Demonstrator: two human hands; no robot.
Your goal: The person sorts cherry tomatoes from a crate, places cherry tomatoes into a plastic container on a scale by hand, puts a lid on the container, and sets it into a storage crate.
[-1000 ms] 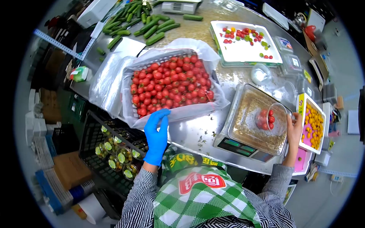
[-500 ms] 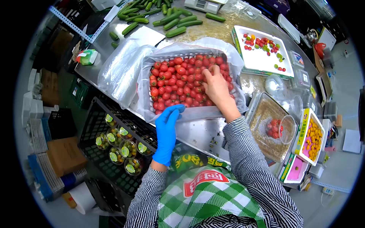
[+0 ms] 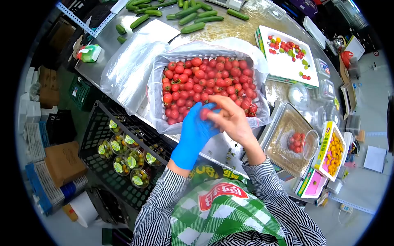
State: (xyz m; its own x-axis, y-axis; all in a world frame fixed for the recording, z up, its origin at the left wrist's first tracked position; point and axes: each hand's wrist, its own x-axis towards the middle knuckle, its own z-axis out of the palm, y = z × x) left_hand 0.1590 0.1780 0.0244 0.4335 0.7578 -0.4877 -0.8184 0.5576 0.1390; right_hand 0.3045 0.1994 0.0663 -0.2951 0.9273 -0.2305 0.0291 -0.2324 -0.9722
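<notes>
In front of the lined crate (image 3: 158,88) full of red cherry tomatoes (image 3: 201,84), my two hands meet. A single cherry tomato (image 3: 204,113) sits between them. My left hand (image 3: 192,133), in a blue glove, has its fingers closed around the tomato from the left. My bare right hand (image 3: 234,119) is closed on it from the right, thumb and fingers pinching and slightly blurred. To the right, a clear plastic cup (image 3: 310,144) of cherry tomatoes lies tipped on a scale's metal tray (image 3: 283,143).
Lower left, a black crate (image 3: 92,141) holds several labelled cups (image 3: 133,159). Cucumbers (image 3: 193,28) lie at the back. A white tray (image 3: 283,67) has mixed small tomatoes. Clear plastic containers (image 3: 299,96) and a box of yellow tomatoes (image 3: 333,153) stand right. Plastic wrap (image 3: 131,69) lies left.
My right hand has come out of the tomato crate, down and left, with a cherry tomato. My left hand has left the crate's front rim and moved right to meet it.
</notes>
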